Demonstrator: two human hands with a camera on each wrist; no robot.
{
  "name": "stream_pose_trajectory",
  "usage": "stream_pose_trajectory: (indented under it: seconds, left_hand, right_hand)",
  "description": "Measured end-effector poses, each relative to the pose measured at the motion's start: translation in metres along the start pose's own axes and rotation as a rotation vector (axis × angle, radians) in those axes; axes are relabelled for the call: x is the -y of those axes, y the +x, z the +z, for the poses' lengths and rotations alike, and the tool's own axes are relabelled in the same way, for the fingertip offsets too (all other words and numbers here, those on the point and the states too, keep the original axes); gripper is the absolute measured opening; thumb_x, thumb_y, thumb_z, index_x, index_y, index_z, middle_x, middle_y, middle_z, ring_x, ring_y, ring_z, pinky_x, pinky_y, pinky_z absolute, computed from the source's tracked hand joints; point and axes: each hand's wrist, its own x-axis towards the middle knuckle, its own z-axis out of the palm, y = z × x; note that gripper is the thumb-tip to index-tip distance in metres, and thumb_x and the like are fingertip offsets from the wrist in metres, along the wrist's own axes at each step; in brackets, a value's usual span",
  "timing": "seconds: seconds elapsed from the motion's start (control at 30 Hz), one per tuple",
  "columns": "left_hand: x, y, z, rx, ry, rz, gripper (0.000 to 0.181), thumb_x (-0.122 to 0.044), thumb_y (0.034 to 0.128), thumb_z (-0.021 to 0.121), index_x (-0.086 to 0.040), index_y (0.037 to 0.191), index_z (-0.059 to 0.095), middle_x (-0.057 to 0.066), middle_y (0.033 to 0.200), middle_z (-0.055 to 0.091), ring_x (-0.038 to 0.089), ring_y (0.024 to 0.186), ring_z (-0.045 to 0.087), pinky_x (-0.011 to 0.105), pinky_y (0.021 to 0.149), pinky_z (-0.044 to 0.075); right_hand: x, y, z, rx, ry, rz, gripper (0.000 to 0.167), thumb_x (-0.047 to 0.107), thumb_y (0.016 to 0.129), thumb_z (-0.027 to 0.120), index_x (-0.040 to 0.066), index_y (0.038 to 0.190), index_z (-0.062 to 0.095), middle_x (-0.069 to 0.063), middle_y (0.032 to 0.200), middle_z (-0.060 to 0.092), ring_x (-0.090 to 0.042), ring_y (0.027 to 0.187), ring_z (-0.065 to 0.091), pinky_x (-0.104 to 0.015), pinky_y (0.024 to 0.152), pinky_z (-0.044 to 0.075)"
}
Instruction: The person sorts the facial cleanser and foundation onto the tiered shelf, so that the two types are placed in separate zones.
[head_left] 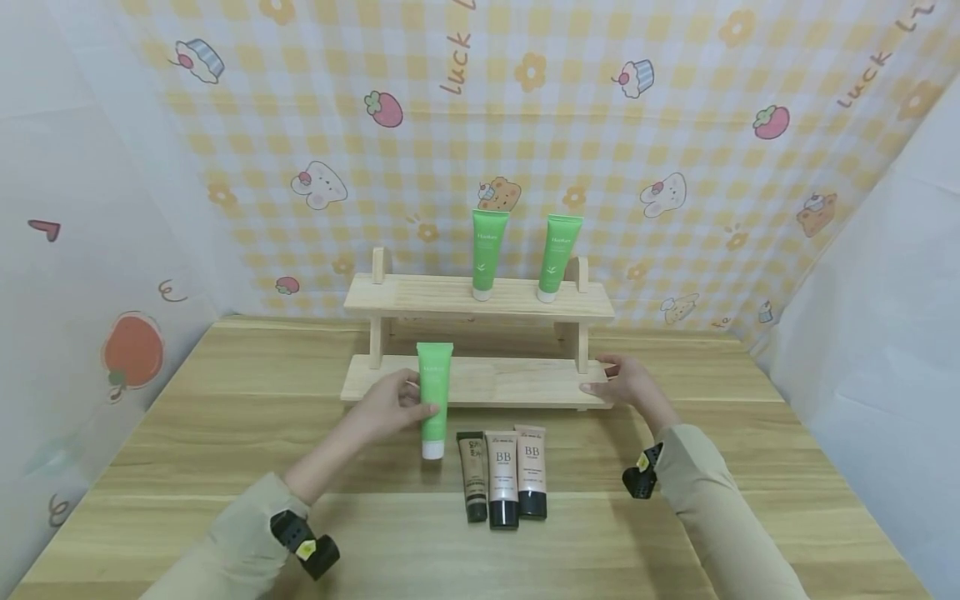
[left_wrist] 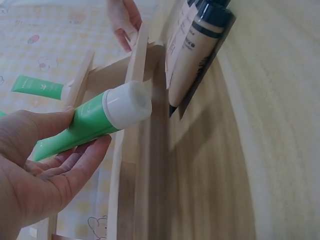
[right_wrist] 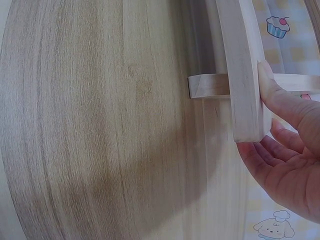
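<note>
My left hand [head_left: 390, 406] pinches a green squeeze tube [head_left: 435, 379] between thumb and fingers, its white cap [left_wrist: 129, 105] pointing down, in front of the lower board of a wooden two-tier display rack [head_left: 480, 297]. My right hand [head_left: 628, 385] grips the right end of that lower board [right_wrist: 245, 75], the thumb on its upper face and the fingers around its end. Two more green tubes [head_left: 490, 250] stand cap-down on the upper board.
On the wooden table [head_left: 360, 533], just in front of the rack, lie a brown tube [head_left: 473, 475] and two pinkish BB cream tubes [head_left: 502, 475] with black caps, side by side. A checked cloth [head_left: 450, 150] hangs behind the rack.
</note>
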Motion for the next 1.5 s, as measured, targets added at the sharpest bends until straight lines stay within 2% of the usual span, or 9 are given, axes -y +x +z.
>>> stream_pose_trajectory:
  seconds: [0.37, 0.47, 0.7, 0.93, 1.33, 1.5]
  left_hand:
    - [-0.008, 0.010, -0.017, 0.002, -0.020, 0.045, 0.058, -0.021, 0.0820, 0.067, 0.005, 0.127, 0.040, 0.024, 0.112, 0.060, 0.035, 0.103, 0.060, 0.036, 0.078, 0.056]
    - [-0.010, 0.012, -0.021, -0.012, -0.008, 0.066, 0.056, -0.021, 0.0818, 0.067, 0.006, 0.124, 0.042, 0.025, 0.111, 0.060, 0.036, 0.102, 0.060, 0.039, 0.082, 0.055]
    - [-0.015, 0.015, -0.028, -0.026, -0.019, 0.061, 0.052, -0.019, 0.0833, 0.066, 0.002, 0.124, 0.043, 0.024, 0.117, 0.057, 0.037, 0.106, 0.058, 0.043, 0.087, 0.052]
    - [-0.019, 0.019, -0.032, -0.038, -0.050, 0.075, 0.056, -0.018, 0.0842, 0.065, 0.000, 0.130, 0.039, 0.023, 0.120, 0.056, 0.037, 0.109, 0.057, 0.046, 0.092, 0.049]
    - [-0.030, 0.033, -0.043, -0.068, -0.042, 0.100, 0.057, -0.017, 0.0835, 0.065, 0.000, 0.131, 0.039, 0.024, 0.121, 0.056, 0.036, 0.109, 0.056, 0.045, 0.091, 0.050]
    - [-0.035, 0.040, -0.048, -0.068, -0.037, 0.118, 0.052, -0.015, 0.0847, 0.063, 0.002, 0.127, 0.040, 0.025, 0.121, 0.055, 0.037, 0.108, 0.057, 0.043, 0.088, 0.052]
  right_hand:
    - [0.000, -0.001, -0.001, 0.008, 0.011, 0.009, 0.075, 0.031, 0.078, 0.071, 0.001, 0.137, 0.036, -0.031, 0.129, 0.045, -0.041, 0.117, 0.046, -0.047, 0.097, 0.044]
    - [0.000, -0.001, 0.000, 0.009, 0.013, 0.007, 0.075, 0.031, 0.078, 0.071, 0.001, 0.137, 0.035, -0.031, 0.129, 0.045, -0.041, 0.117, 0.046, -0.046, 0.097, 0.044]
    - [0.001, -0.001, 0.000, 0.004, 0.017, 0.005, 0.075, 0.031, 0.078, 0.071, 0.001, 0.137, 0.036, -0.032, 0.129, 0.045, -0.042, 0.116, 0.047, -0.047, 0.096, 0.045]
    - [0.001, -0.001, -0.001, 0.004, 0.031, -0.002, 0.075, 0.030, 0.078, 0.071, 0.001, 0.137, 0.036, -0.032, 0.128, 0.045, -0.041, 0.114, 0.049, -0.045, 0.094, 0.046]
    - [0.002, -0.002, 0.000, 0.002, 0.033, 0.000, 0.074, 0.030, 0.078, 0.071, 0.000, 0.137, 0.036, -0.032, 0.128, 0.044, -0.041, 0.115, 0.048, -0.045, 0.095, 0.046]
    - [0.002, -0.002, -0.001, 0.004, 0.027, -0.005, 0.075, 0.030, 0.078, 0.071, 0.000, 0.137, 0.035, -0.032, 0.129, 0.044, -0.042, 0.115, 0.048, -0.045, 0.095, 0.046]
